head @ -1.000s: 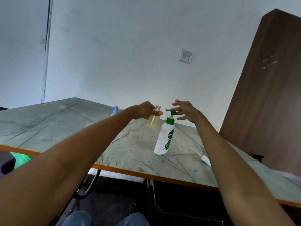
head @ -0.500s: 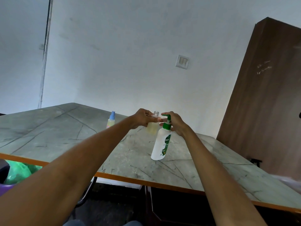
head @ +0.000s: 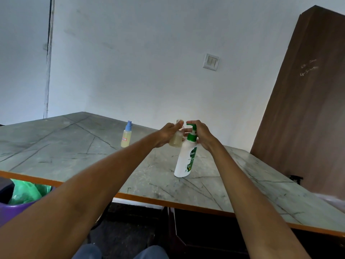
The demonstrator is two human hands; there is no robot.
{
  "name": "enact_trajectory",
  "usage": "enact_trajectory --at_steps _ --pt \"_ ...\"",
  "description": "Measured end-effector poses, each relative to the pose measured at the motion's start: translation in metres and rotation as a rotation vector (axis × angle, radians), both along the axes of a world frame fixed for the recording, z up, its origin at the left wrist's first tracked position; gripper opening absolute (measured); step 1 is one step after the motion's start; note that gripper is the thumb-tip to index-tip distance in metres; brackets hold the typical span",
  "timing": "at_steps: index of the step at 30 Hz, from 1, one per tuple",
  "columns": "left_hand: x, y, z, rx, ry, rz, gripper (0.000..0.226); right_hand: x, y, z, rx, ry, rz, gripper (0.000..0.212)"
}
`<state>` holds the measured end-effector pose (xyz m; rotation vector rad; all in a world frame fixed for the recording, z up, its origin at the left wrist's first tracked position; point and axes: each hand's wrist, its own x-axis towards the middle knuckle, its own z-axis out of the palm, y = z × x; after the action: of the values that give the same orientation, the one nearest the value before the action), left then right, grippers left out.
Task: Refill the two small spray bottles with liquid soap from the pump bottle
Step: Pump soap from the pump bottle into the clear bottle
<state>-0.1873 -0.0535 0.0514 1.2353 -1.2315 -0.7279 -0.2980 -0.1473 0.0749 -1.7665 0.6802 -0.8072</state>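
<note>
Mid-refill of the first bottle: left hand (head: 168,133) gripping the uncapped spray bottle (head: 176,140) under the spout, right hand (head: 202,133) curled over the Dettol pump bottle (head: 185,159) near the table's (head: 74,146) front edge, capped spray bottle (head: 126,136) waiting toward the far edge; next, probably steady downward presses with neck aligned.

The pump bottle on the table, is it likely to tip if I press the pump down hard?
Probably somewhat. The pump bottle is tall and narrow on a small base, so an off-centre push could topple it. The right hand sits on the pump head, which likely steadies it. The smooth table might let it slide.
</note>
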Motion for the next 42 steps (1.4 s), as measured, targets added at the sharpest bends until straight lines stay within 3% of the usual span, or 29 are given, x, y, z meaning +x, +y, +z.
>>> enact_trajectory --at_steps 9,12,17,21,32,38,42 --pt "0.003 0.007 0.005 0.124 0.054 -0.063 0.022 0.000 -0.004 -0.002 -0.020 0.023 -0.020 0.028" --pt "0.008 0.009 0.005 0.106 -0.037 -0.085 0.021 0.001 -0.002 0.000 0.001 -0.005 -0.027 0.024" --pt "0.018 0.007 0.007 -0.040 -0.198 0.082 0.031 0.003 -0.002 0.001 -0.007 -0.001 -0.039 0.019" --pt "0.025 0.006 0.013 0.008 -0.379 0.124 0.036 0.002 -0.001 0.002 -0.015 0.006 -0.033 0.017" --pt "0.017 -0.001 0.026 -0.042 -0.549 0.241 0.035 0.005 0.004 0.017 -0.117 0.194 -0.065 0.039" --pt "0.017 0.000 0.032 0.039 -0.552 0.152 0.033 0.006 0.006 0.032 -0.093 0.373 -0.014 0.025" --pt "0.022 0.002 0.034 0.114 -0.529 0.112 0.034 0.011 0.006 0.032 -0.101 0.444 0.005 0.028"
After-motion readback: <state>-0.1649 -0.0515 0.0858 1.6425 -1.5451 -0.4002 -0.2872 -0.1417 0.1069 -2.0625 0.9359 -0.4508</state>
